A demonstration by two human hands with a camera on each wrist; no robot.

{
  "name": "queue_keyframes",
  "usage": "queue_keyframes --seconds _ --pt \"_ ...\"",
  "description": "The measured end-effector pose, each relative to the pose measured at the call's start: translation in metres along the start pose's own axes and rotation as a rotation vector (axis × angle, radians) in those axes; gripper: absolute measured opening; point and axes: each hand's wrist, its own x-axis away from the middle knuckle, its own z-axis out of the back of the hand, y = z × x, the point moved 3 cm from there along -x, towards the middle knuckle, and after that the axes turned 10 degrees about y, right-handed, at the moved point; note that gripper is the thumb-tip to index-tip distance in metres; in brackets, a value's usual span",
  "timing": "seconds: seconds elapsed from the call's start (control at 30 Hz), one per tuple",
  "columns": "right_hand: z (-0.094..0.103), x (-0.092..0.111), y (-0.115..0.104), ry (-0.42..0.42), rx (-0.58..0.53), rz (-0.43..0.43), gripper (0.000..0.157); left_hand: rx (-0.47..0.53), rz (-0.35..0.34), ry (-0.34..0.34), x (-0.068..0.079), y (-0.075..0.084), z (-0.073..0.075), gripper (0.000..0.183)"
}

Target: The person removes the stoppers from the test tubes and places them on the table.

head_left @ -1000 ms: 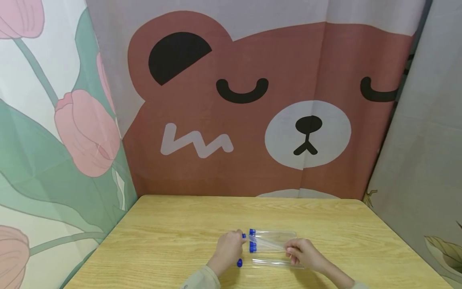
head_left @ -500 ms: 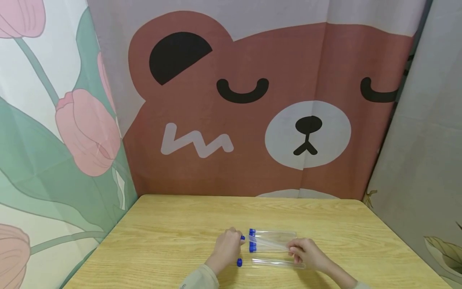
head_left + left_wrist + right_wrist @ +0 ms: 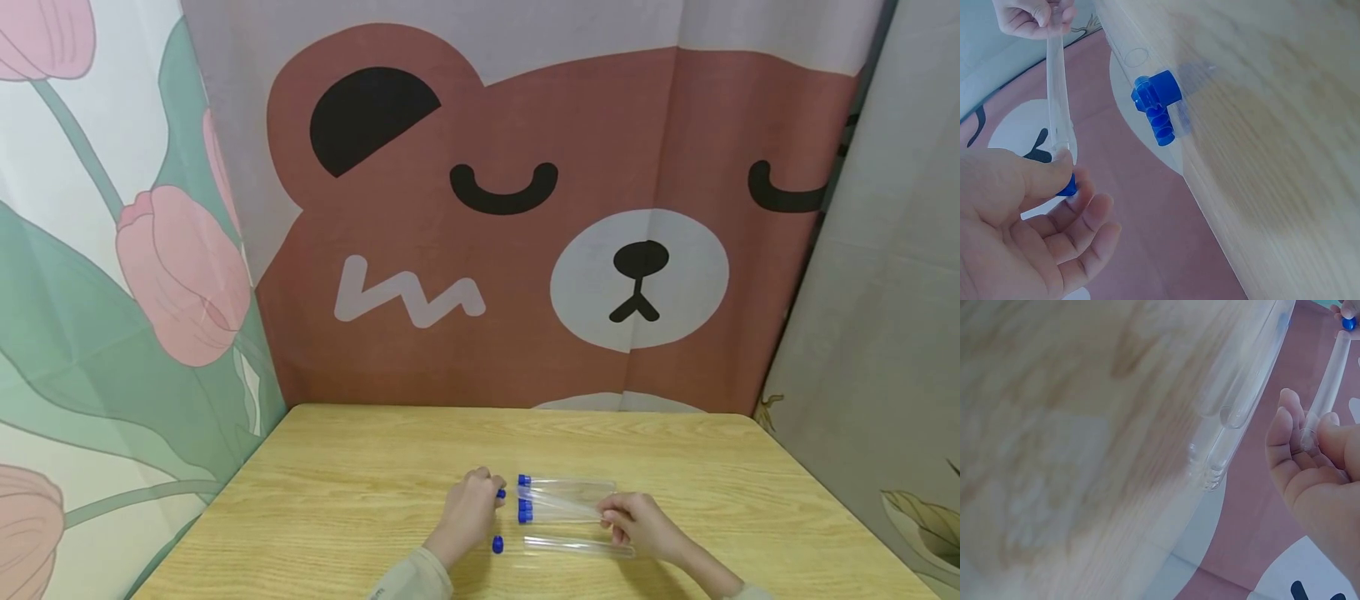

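My left hand pinches a small blue cap between thumb and fingers. In my right hand is a clear test tube, gripped near its rounded end. That tube is raised and slants toward the left hand, its open end a short gap from the cap in the head view. Below it on the table lies an uncapped clear tube, with a loose blue cap left of its mouth. Several capped tubes lie side by side behind, their blue caps facing left; the held tube overlaps them.
The wooden table has rounded far corners. Behind it hangs a curtain with a brown bear, and a tulip-patterned curtain hangs on the left. A pale grey curtain is on the right.
My left hand has drawn slightly left with its cap, so the gap to the tube's mouth is wider. The right hand has shifted a little right. The tubes on the table stay put.
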Motion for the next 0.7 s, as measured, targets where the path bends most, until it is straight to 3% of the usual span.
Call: queue_keyframes --seconds 0.7 --pt "0.0036 0.0020 0.0008 0.011 0.070 0.053 0.014 0.018 -0.006 -0.058 0.0009 -0.0002 0.0029 0.010"
